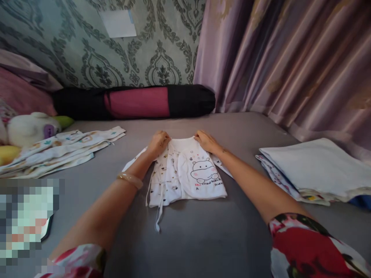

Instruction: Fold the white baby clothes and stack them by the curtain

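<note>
A small white baby shirt [188, 170] lies spread on the grey bed sheet, its collar toward the wall. A hippo drawing and lettering mark its right front panel; the left panel has small printed figures, and white ties hang from it past the hem. My left hand [159, 143] pinches the shirt at its left shoulder, fingers closed. At the opposite shoulder my right hand [206, 141] is also closed on the fabric. The sleeves reach outward, partly hidden under my forearms.
Folded cloths [319, 166] are stacked at the right. Printed baby clothes [78, 144] lie at the left beside a white plush toy [27, 129]. A black and maroon bolster-shaped bag [139, 102] lines the wall. Curtains [275, 58] hang at the right. A blurred-out object [26, 220] lies lower left.
</note>
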`<state>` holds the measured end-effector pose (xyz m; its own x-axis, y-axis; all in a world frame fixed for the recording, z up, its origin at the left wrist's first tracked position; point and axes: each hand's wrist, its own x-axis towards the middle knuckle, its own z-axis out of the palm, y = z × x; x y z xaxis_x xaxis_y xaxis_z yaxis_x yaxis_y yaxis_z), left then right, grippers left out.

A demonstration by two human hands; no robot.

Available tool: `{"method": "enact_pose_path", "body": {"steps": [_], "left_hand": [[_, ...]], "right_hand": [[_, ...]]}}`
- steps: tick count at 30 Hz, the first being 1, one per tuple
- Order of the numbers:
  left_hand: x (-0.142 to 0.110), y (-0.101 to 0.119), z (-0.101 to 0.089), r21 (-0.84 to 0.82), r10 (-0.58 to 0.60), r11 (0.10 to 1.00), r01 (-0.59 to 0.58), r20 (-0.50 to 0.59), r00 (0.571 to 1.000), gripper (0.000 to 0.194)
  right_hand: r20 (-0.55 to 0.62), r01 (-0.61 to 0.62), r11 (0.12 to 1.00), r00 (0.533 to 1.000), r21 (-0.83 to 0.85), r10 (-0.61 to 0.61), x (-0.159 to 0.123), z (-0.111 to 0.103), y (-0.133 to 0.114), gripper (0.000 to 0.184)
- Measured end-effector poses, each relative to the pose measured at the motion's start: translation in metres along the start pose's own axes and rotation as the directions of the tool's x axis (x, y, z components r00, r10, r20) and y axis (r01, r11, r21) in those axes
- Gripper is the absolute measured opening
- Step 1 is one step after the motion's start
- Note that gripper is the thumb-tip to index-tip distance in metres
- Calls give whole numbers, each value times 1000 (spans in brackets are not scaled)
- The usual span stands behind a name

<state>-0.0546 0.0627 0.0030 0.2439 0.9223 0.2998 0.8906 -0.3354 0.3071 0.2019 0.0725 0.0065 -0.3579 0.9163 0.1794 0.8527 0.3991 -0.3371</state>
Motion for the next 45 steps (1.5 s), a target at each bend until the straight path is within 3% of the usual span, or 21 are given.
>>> {"method": "enact_pose_path", "body": {"steps": [3,8,16,23,27,32,36,41,45], "left_hand": [[2,-2,-6,204,112,974,-93,-84,990,30],[20,-14,-9,341,169,930,-139,-59,984,33],[42,-37,3,271,185,949,-161,-65,981,28],[48,-58,19,39,18,999,-20,54,998,26],[52,-69,26,-50,-23,998,25,40,999,26],[52,-69,27,-51,-47,997,49,27,999,28],[51,-65,25,-75,-134,988,137,42,990,27],[48,-59,23,-21,-77,997,78,27,997,29],[46,-55,22,46,-46,998,44,40,998,29]], "right_hand": [[-36,6,994,999,-109,-10,6,-2,-7,22],[-23,45,959,998,-280,-54,32,-3,-13,25],[61,68,962,997,-264,-54,59,4,-2,26],[129,60,971,991,-232,-31,65,7,7,23],[122,66,972,992,-226,-39,70,8,11,24],[101,41,983,995,-178,-23,73,9,15,23],[95,48,986,995,-160,-33,72,10,17,24],[50,63,994,997,-88,-58,73,17,23,25],[57,-81,991,996,102,76,79,11,32,34]]}}
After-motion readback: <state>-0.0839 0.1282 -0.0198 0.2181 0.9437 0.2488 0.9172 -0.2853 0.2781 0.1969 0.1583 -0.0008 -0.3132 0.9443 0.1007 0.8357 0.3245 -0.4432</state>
